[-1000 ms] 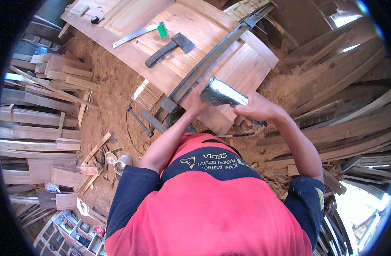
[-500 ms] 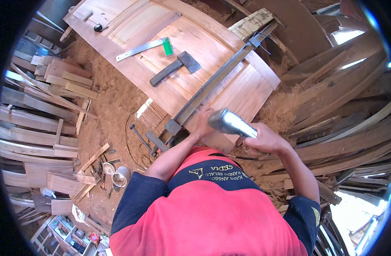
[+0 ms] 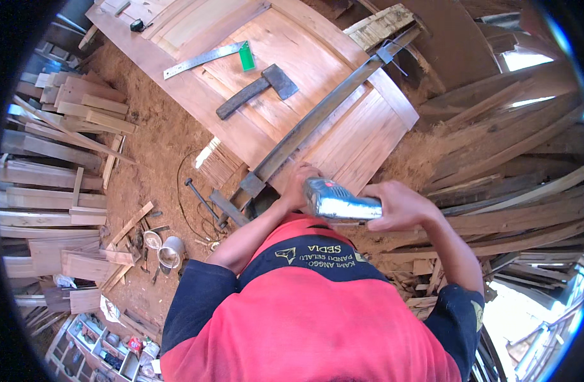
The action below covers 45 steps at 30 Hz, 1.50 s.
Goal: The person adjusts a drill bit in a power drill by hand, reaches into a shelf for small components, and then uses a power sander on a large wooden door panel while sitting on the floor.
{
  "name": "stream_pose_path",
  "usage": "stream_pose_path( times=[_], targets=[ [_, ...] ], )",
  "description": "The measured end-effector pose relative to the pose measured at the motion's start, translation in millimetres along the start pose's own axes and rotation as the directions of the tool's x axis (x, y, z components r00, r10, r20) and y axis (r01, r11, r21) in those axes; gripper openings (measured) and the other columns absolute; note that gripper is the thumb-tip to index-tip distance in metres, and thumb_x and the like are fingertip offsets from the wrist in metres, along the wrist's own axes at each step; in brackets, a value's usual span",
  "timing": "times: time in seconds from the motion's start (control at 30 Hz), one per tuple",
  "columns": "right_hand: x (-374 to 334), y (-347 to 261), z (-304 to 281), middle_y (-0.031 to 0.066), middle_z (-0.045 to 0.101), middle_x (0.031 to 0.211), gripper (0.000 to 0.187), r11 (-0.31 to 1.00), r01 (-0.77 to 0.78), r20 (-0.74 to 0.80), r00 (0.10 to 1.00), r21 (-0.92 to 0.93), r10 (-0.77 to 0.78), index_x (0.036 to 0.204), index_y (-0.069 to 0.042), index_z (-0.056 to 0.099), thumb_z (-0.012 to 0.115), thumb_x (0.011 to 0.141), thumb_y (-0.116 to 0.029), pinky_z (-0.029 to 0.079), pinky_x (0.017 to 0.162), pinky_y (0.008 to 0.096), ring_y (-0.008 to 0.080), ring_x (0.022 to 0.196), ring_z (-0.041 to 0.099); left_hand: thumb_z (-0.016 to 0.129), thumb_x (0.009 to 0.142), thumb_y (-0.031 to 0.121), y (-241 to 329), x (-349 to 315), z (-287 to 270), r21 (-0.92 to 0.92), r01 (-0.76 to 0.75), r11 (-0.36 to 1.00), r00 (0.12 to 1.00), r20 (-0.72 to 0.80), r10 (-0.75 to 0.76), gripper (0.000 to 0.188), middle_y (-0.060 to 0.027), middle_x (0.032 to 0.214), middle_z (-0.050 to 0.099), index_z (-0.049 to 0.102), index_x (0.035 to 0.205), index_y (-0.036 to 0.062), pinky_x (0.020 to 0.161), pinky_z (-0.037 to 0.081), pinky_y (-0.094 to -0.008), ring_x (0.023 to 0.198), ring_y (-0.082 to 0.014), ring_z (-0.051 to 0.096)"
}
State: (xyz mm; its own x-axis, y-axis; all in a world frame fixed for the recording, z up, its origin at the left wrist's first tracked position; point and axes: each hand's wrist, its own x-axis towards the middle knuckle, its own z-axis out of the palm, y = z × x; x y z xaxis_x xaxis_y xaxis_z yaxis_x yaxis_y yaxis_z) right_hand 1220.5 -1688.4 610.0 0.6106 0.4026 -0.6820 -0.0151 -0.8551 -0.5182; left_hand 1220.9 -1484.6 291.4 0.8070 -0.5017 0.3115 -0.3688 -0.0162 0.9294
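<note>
Both hands meet at a silver-and-grey power tool (image 3: 343,202) just off the near end of the wooden door (image 3: 352,149), in front of the person's red and black shirt (image 3: 317,305). Wrapped around the tool's rear end, the right hand (image 3: 401,205) has a firm hold; the left hand (image 3: 297,189) lies against the front end, but whether its fingers grip cannot be told. Across the door runs a long metal clamp (image 3: 317,118), with its near block (image 3: 251,184) at the door's edge. On the door's face, left of the clamp, lie a short-handled tool with a broad dark head (image 3: 280,81), a square (image 3: 206,60) with a green handle and, toward the door's far left corner, a tape measure (image 3: 137,25). Floor to the near left of the door is strewn with sawdust (image 3: 139,159), and on it stands a grey metal pot (image 3: 172,248) with something pale brown inside, too small to make out. Just beside the pot, a small bowl (image 3: 152,239) shows pale contents. Farther from the door, beyond the pot, a box with compartments (image 3: 96,349) holds a red packet (image 3: 135,344), whitish packets (image 3: 150,350) and small dark bits that are unclear. Planks (image 3: 56,197) are stacked well left of the door, and long boards (image 3: 489,223) lie to its right.
</note>
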Motion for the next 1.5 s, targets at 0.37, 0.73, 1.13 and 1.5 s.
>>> stream_pose_path(
  times=[0.37,0.73,1.13,1.5],
  targets=[
    [2,2,-3,0.0171,0.069,0.081,0.05,0.986,0.102,0.054,0.994,-0.133,-0.095,0.103,0.003,0.068,0.071,0.063,-0.028,0.053,0.07,0.0371,0.0241,0.072,0.065,0.08,0.062,0.023,35,-1,-8,0.034,0.007,0.999,0.999,-0.044,-0.006,0.029,-0.0079,0.096,0.071,0.069,0.086,0.0104,0.097,0.042,-0.044,0.097,-0.0278,0.065],
    [-70,-22,-30,0.019,0.069,0.084,0.051,0.99,-0.024,-0.213,0.976,0.139,0.053,0.105,0.003,0.069,0.071,0.062,-0.024,0.053,0.073,0.035,0.0226,0.073,0.066,0.081,0.071,0.019,134,86,-76,0.308,-0.099,0.946,0.994,-0.018,0.11,0.052,-0.0102,0.12,0.067,0.065,0.12,0.0106,0.103,0.042,-0.0415,0.117,-0.0282,0.061],
    [-59,25,172,0.0079,0.069,0.081,0.043,0.873,-0.027,-0.823,0.348,-0.487,-0.449,0.12,-0.007,0.067,0.07,0.082,-0.024,0.05,0.06,0.0355,0.0202,0.066,0.066,0.057,0.096,0.051,191,82,-44,-0.819,0.557,-0.135,0.767,0.57,-0.294,0.048,-0.0119,0.106,0.067,0.061,0.112,0.0052,0.102,0.047,-0.047,0.109,-0.0307,0.064],
    [-23,24,234,0.0047,0.067,0.088,0.042,0.899,-0.02,-0.843,0.357,-0.437,-0.402,0.126,-0.007,0.064,0.061,0.085,-0.017,0.05,0.074,0.0358,0.0205,0.079,0.064,0.072,0.087,0.027,239,66,-74,-0.617,0.673,0.408,0.739,0.572,-0.355,0.023,-0.0103,0.074,0.067,0.059,0.079,0.0085,0.088,0.053,-0.0456,0.094,-0.0317,0.071]
  ],
)
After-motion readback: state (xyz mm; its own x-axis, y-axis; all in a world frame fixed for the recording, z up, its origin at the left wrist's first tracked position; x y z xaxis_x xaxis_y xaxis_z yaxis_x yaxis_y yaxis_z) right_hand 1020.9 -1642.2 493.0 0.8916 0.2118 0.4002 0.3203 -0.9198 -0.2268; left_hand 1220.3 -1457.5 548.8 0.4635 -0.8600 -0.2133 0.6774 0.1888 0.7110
